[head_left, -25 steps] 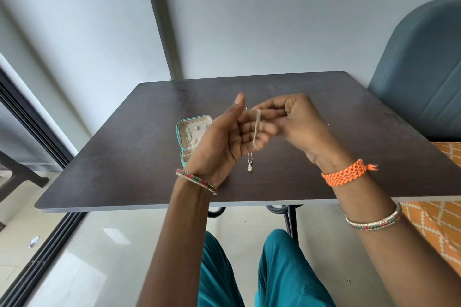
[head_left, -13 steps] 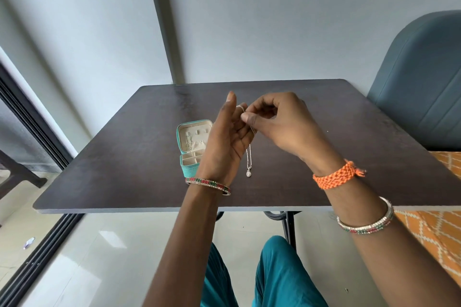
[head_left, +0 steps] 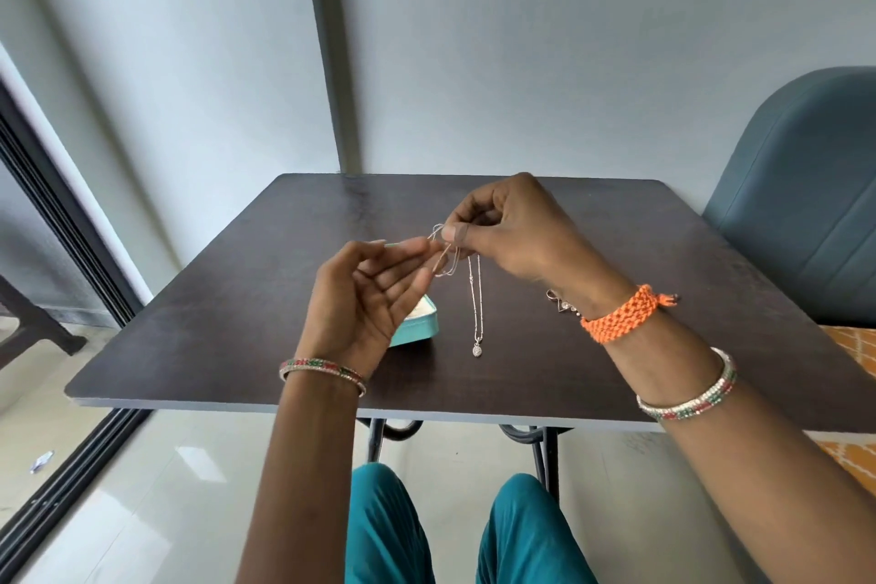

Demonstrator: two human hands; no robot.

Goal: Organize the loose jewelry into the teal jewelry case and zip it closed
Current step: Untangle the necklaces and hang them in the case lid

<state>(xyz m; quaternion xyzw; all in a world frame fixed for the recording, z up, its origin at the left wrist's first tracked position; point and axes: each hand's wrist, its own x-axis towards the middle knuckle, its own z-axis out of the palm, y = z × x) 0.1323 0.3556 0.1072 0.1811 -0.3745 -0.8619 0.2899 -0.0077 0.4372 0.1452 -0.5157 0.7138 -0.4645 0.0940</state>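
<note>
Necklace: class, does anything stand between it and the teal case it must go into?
Yes. The left hand sits over the teal case, hiding most of it. The necklace hangs from the right hand, just right of the case.

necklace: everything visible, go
The necklace is a thin silver-looking chain with a small round pale pendant at its low end. Its upper part is gathered in loops, pinched by the right hand; fingers of the left hand also touch the loops. The rest hangs straight down, above the dark table, right of the teal case. Clasp not discernible.
</note>
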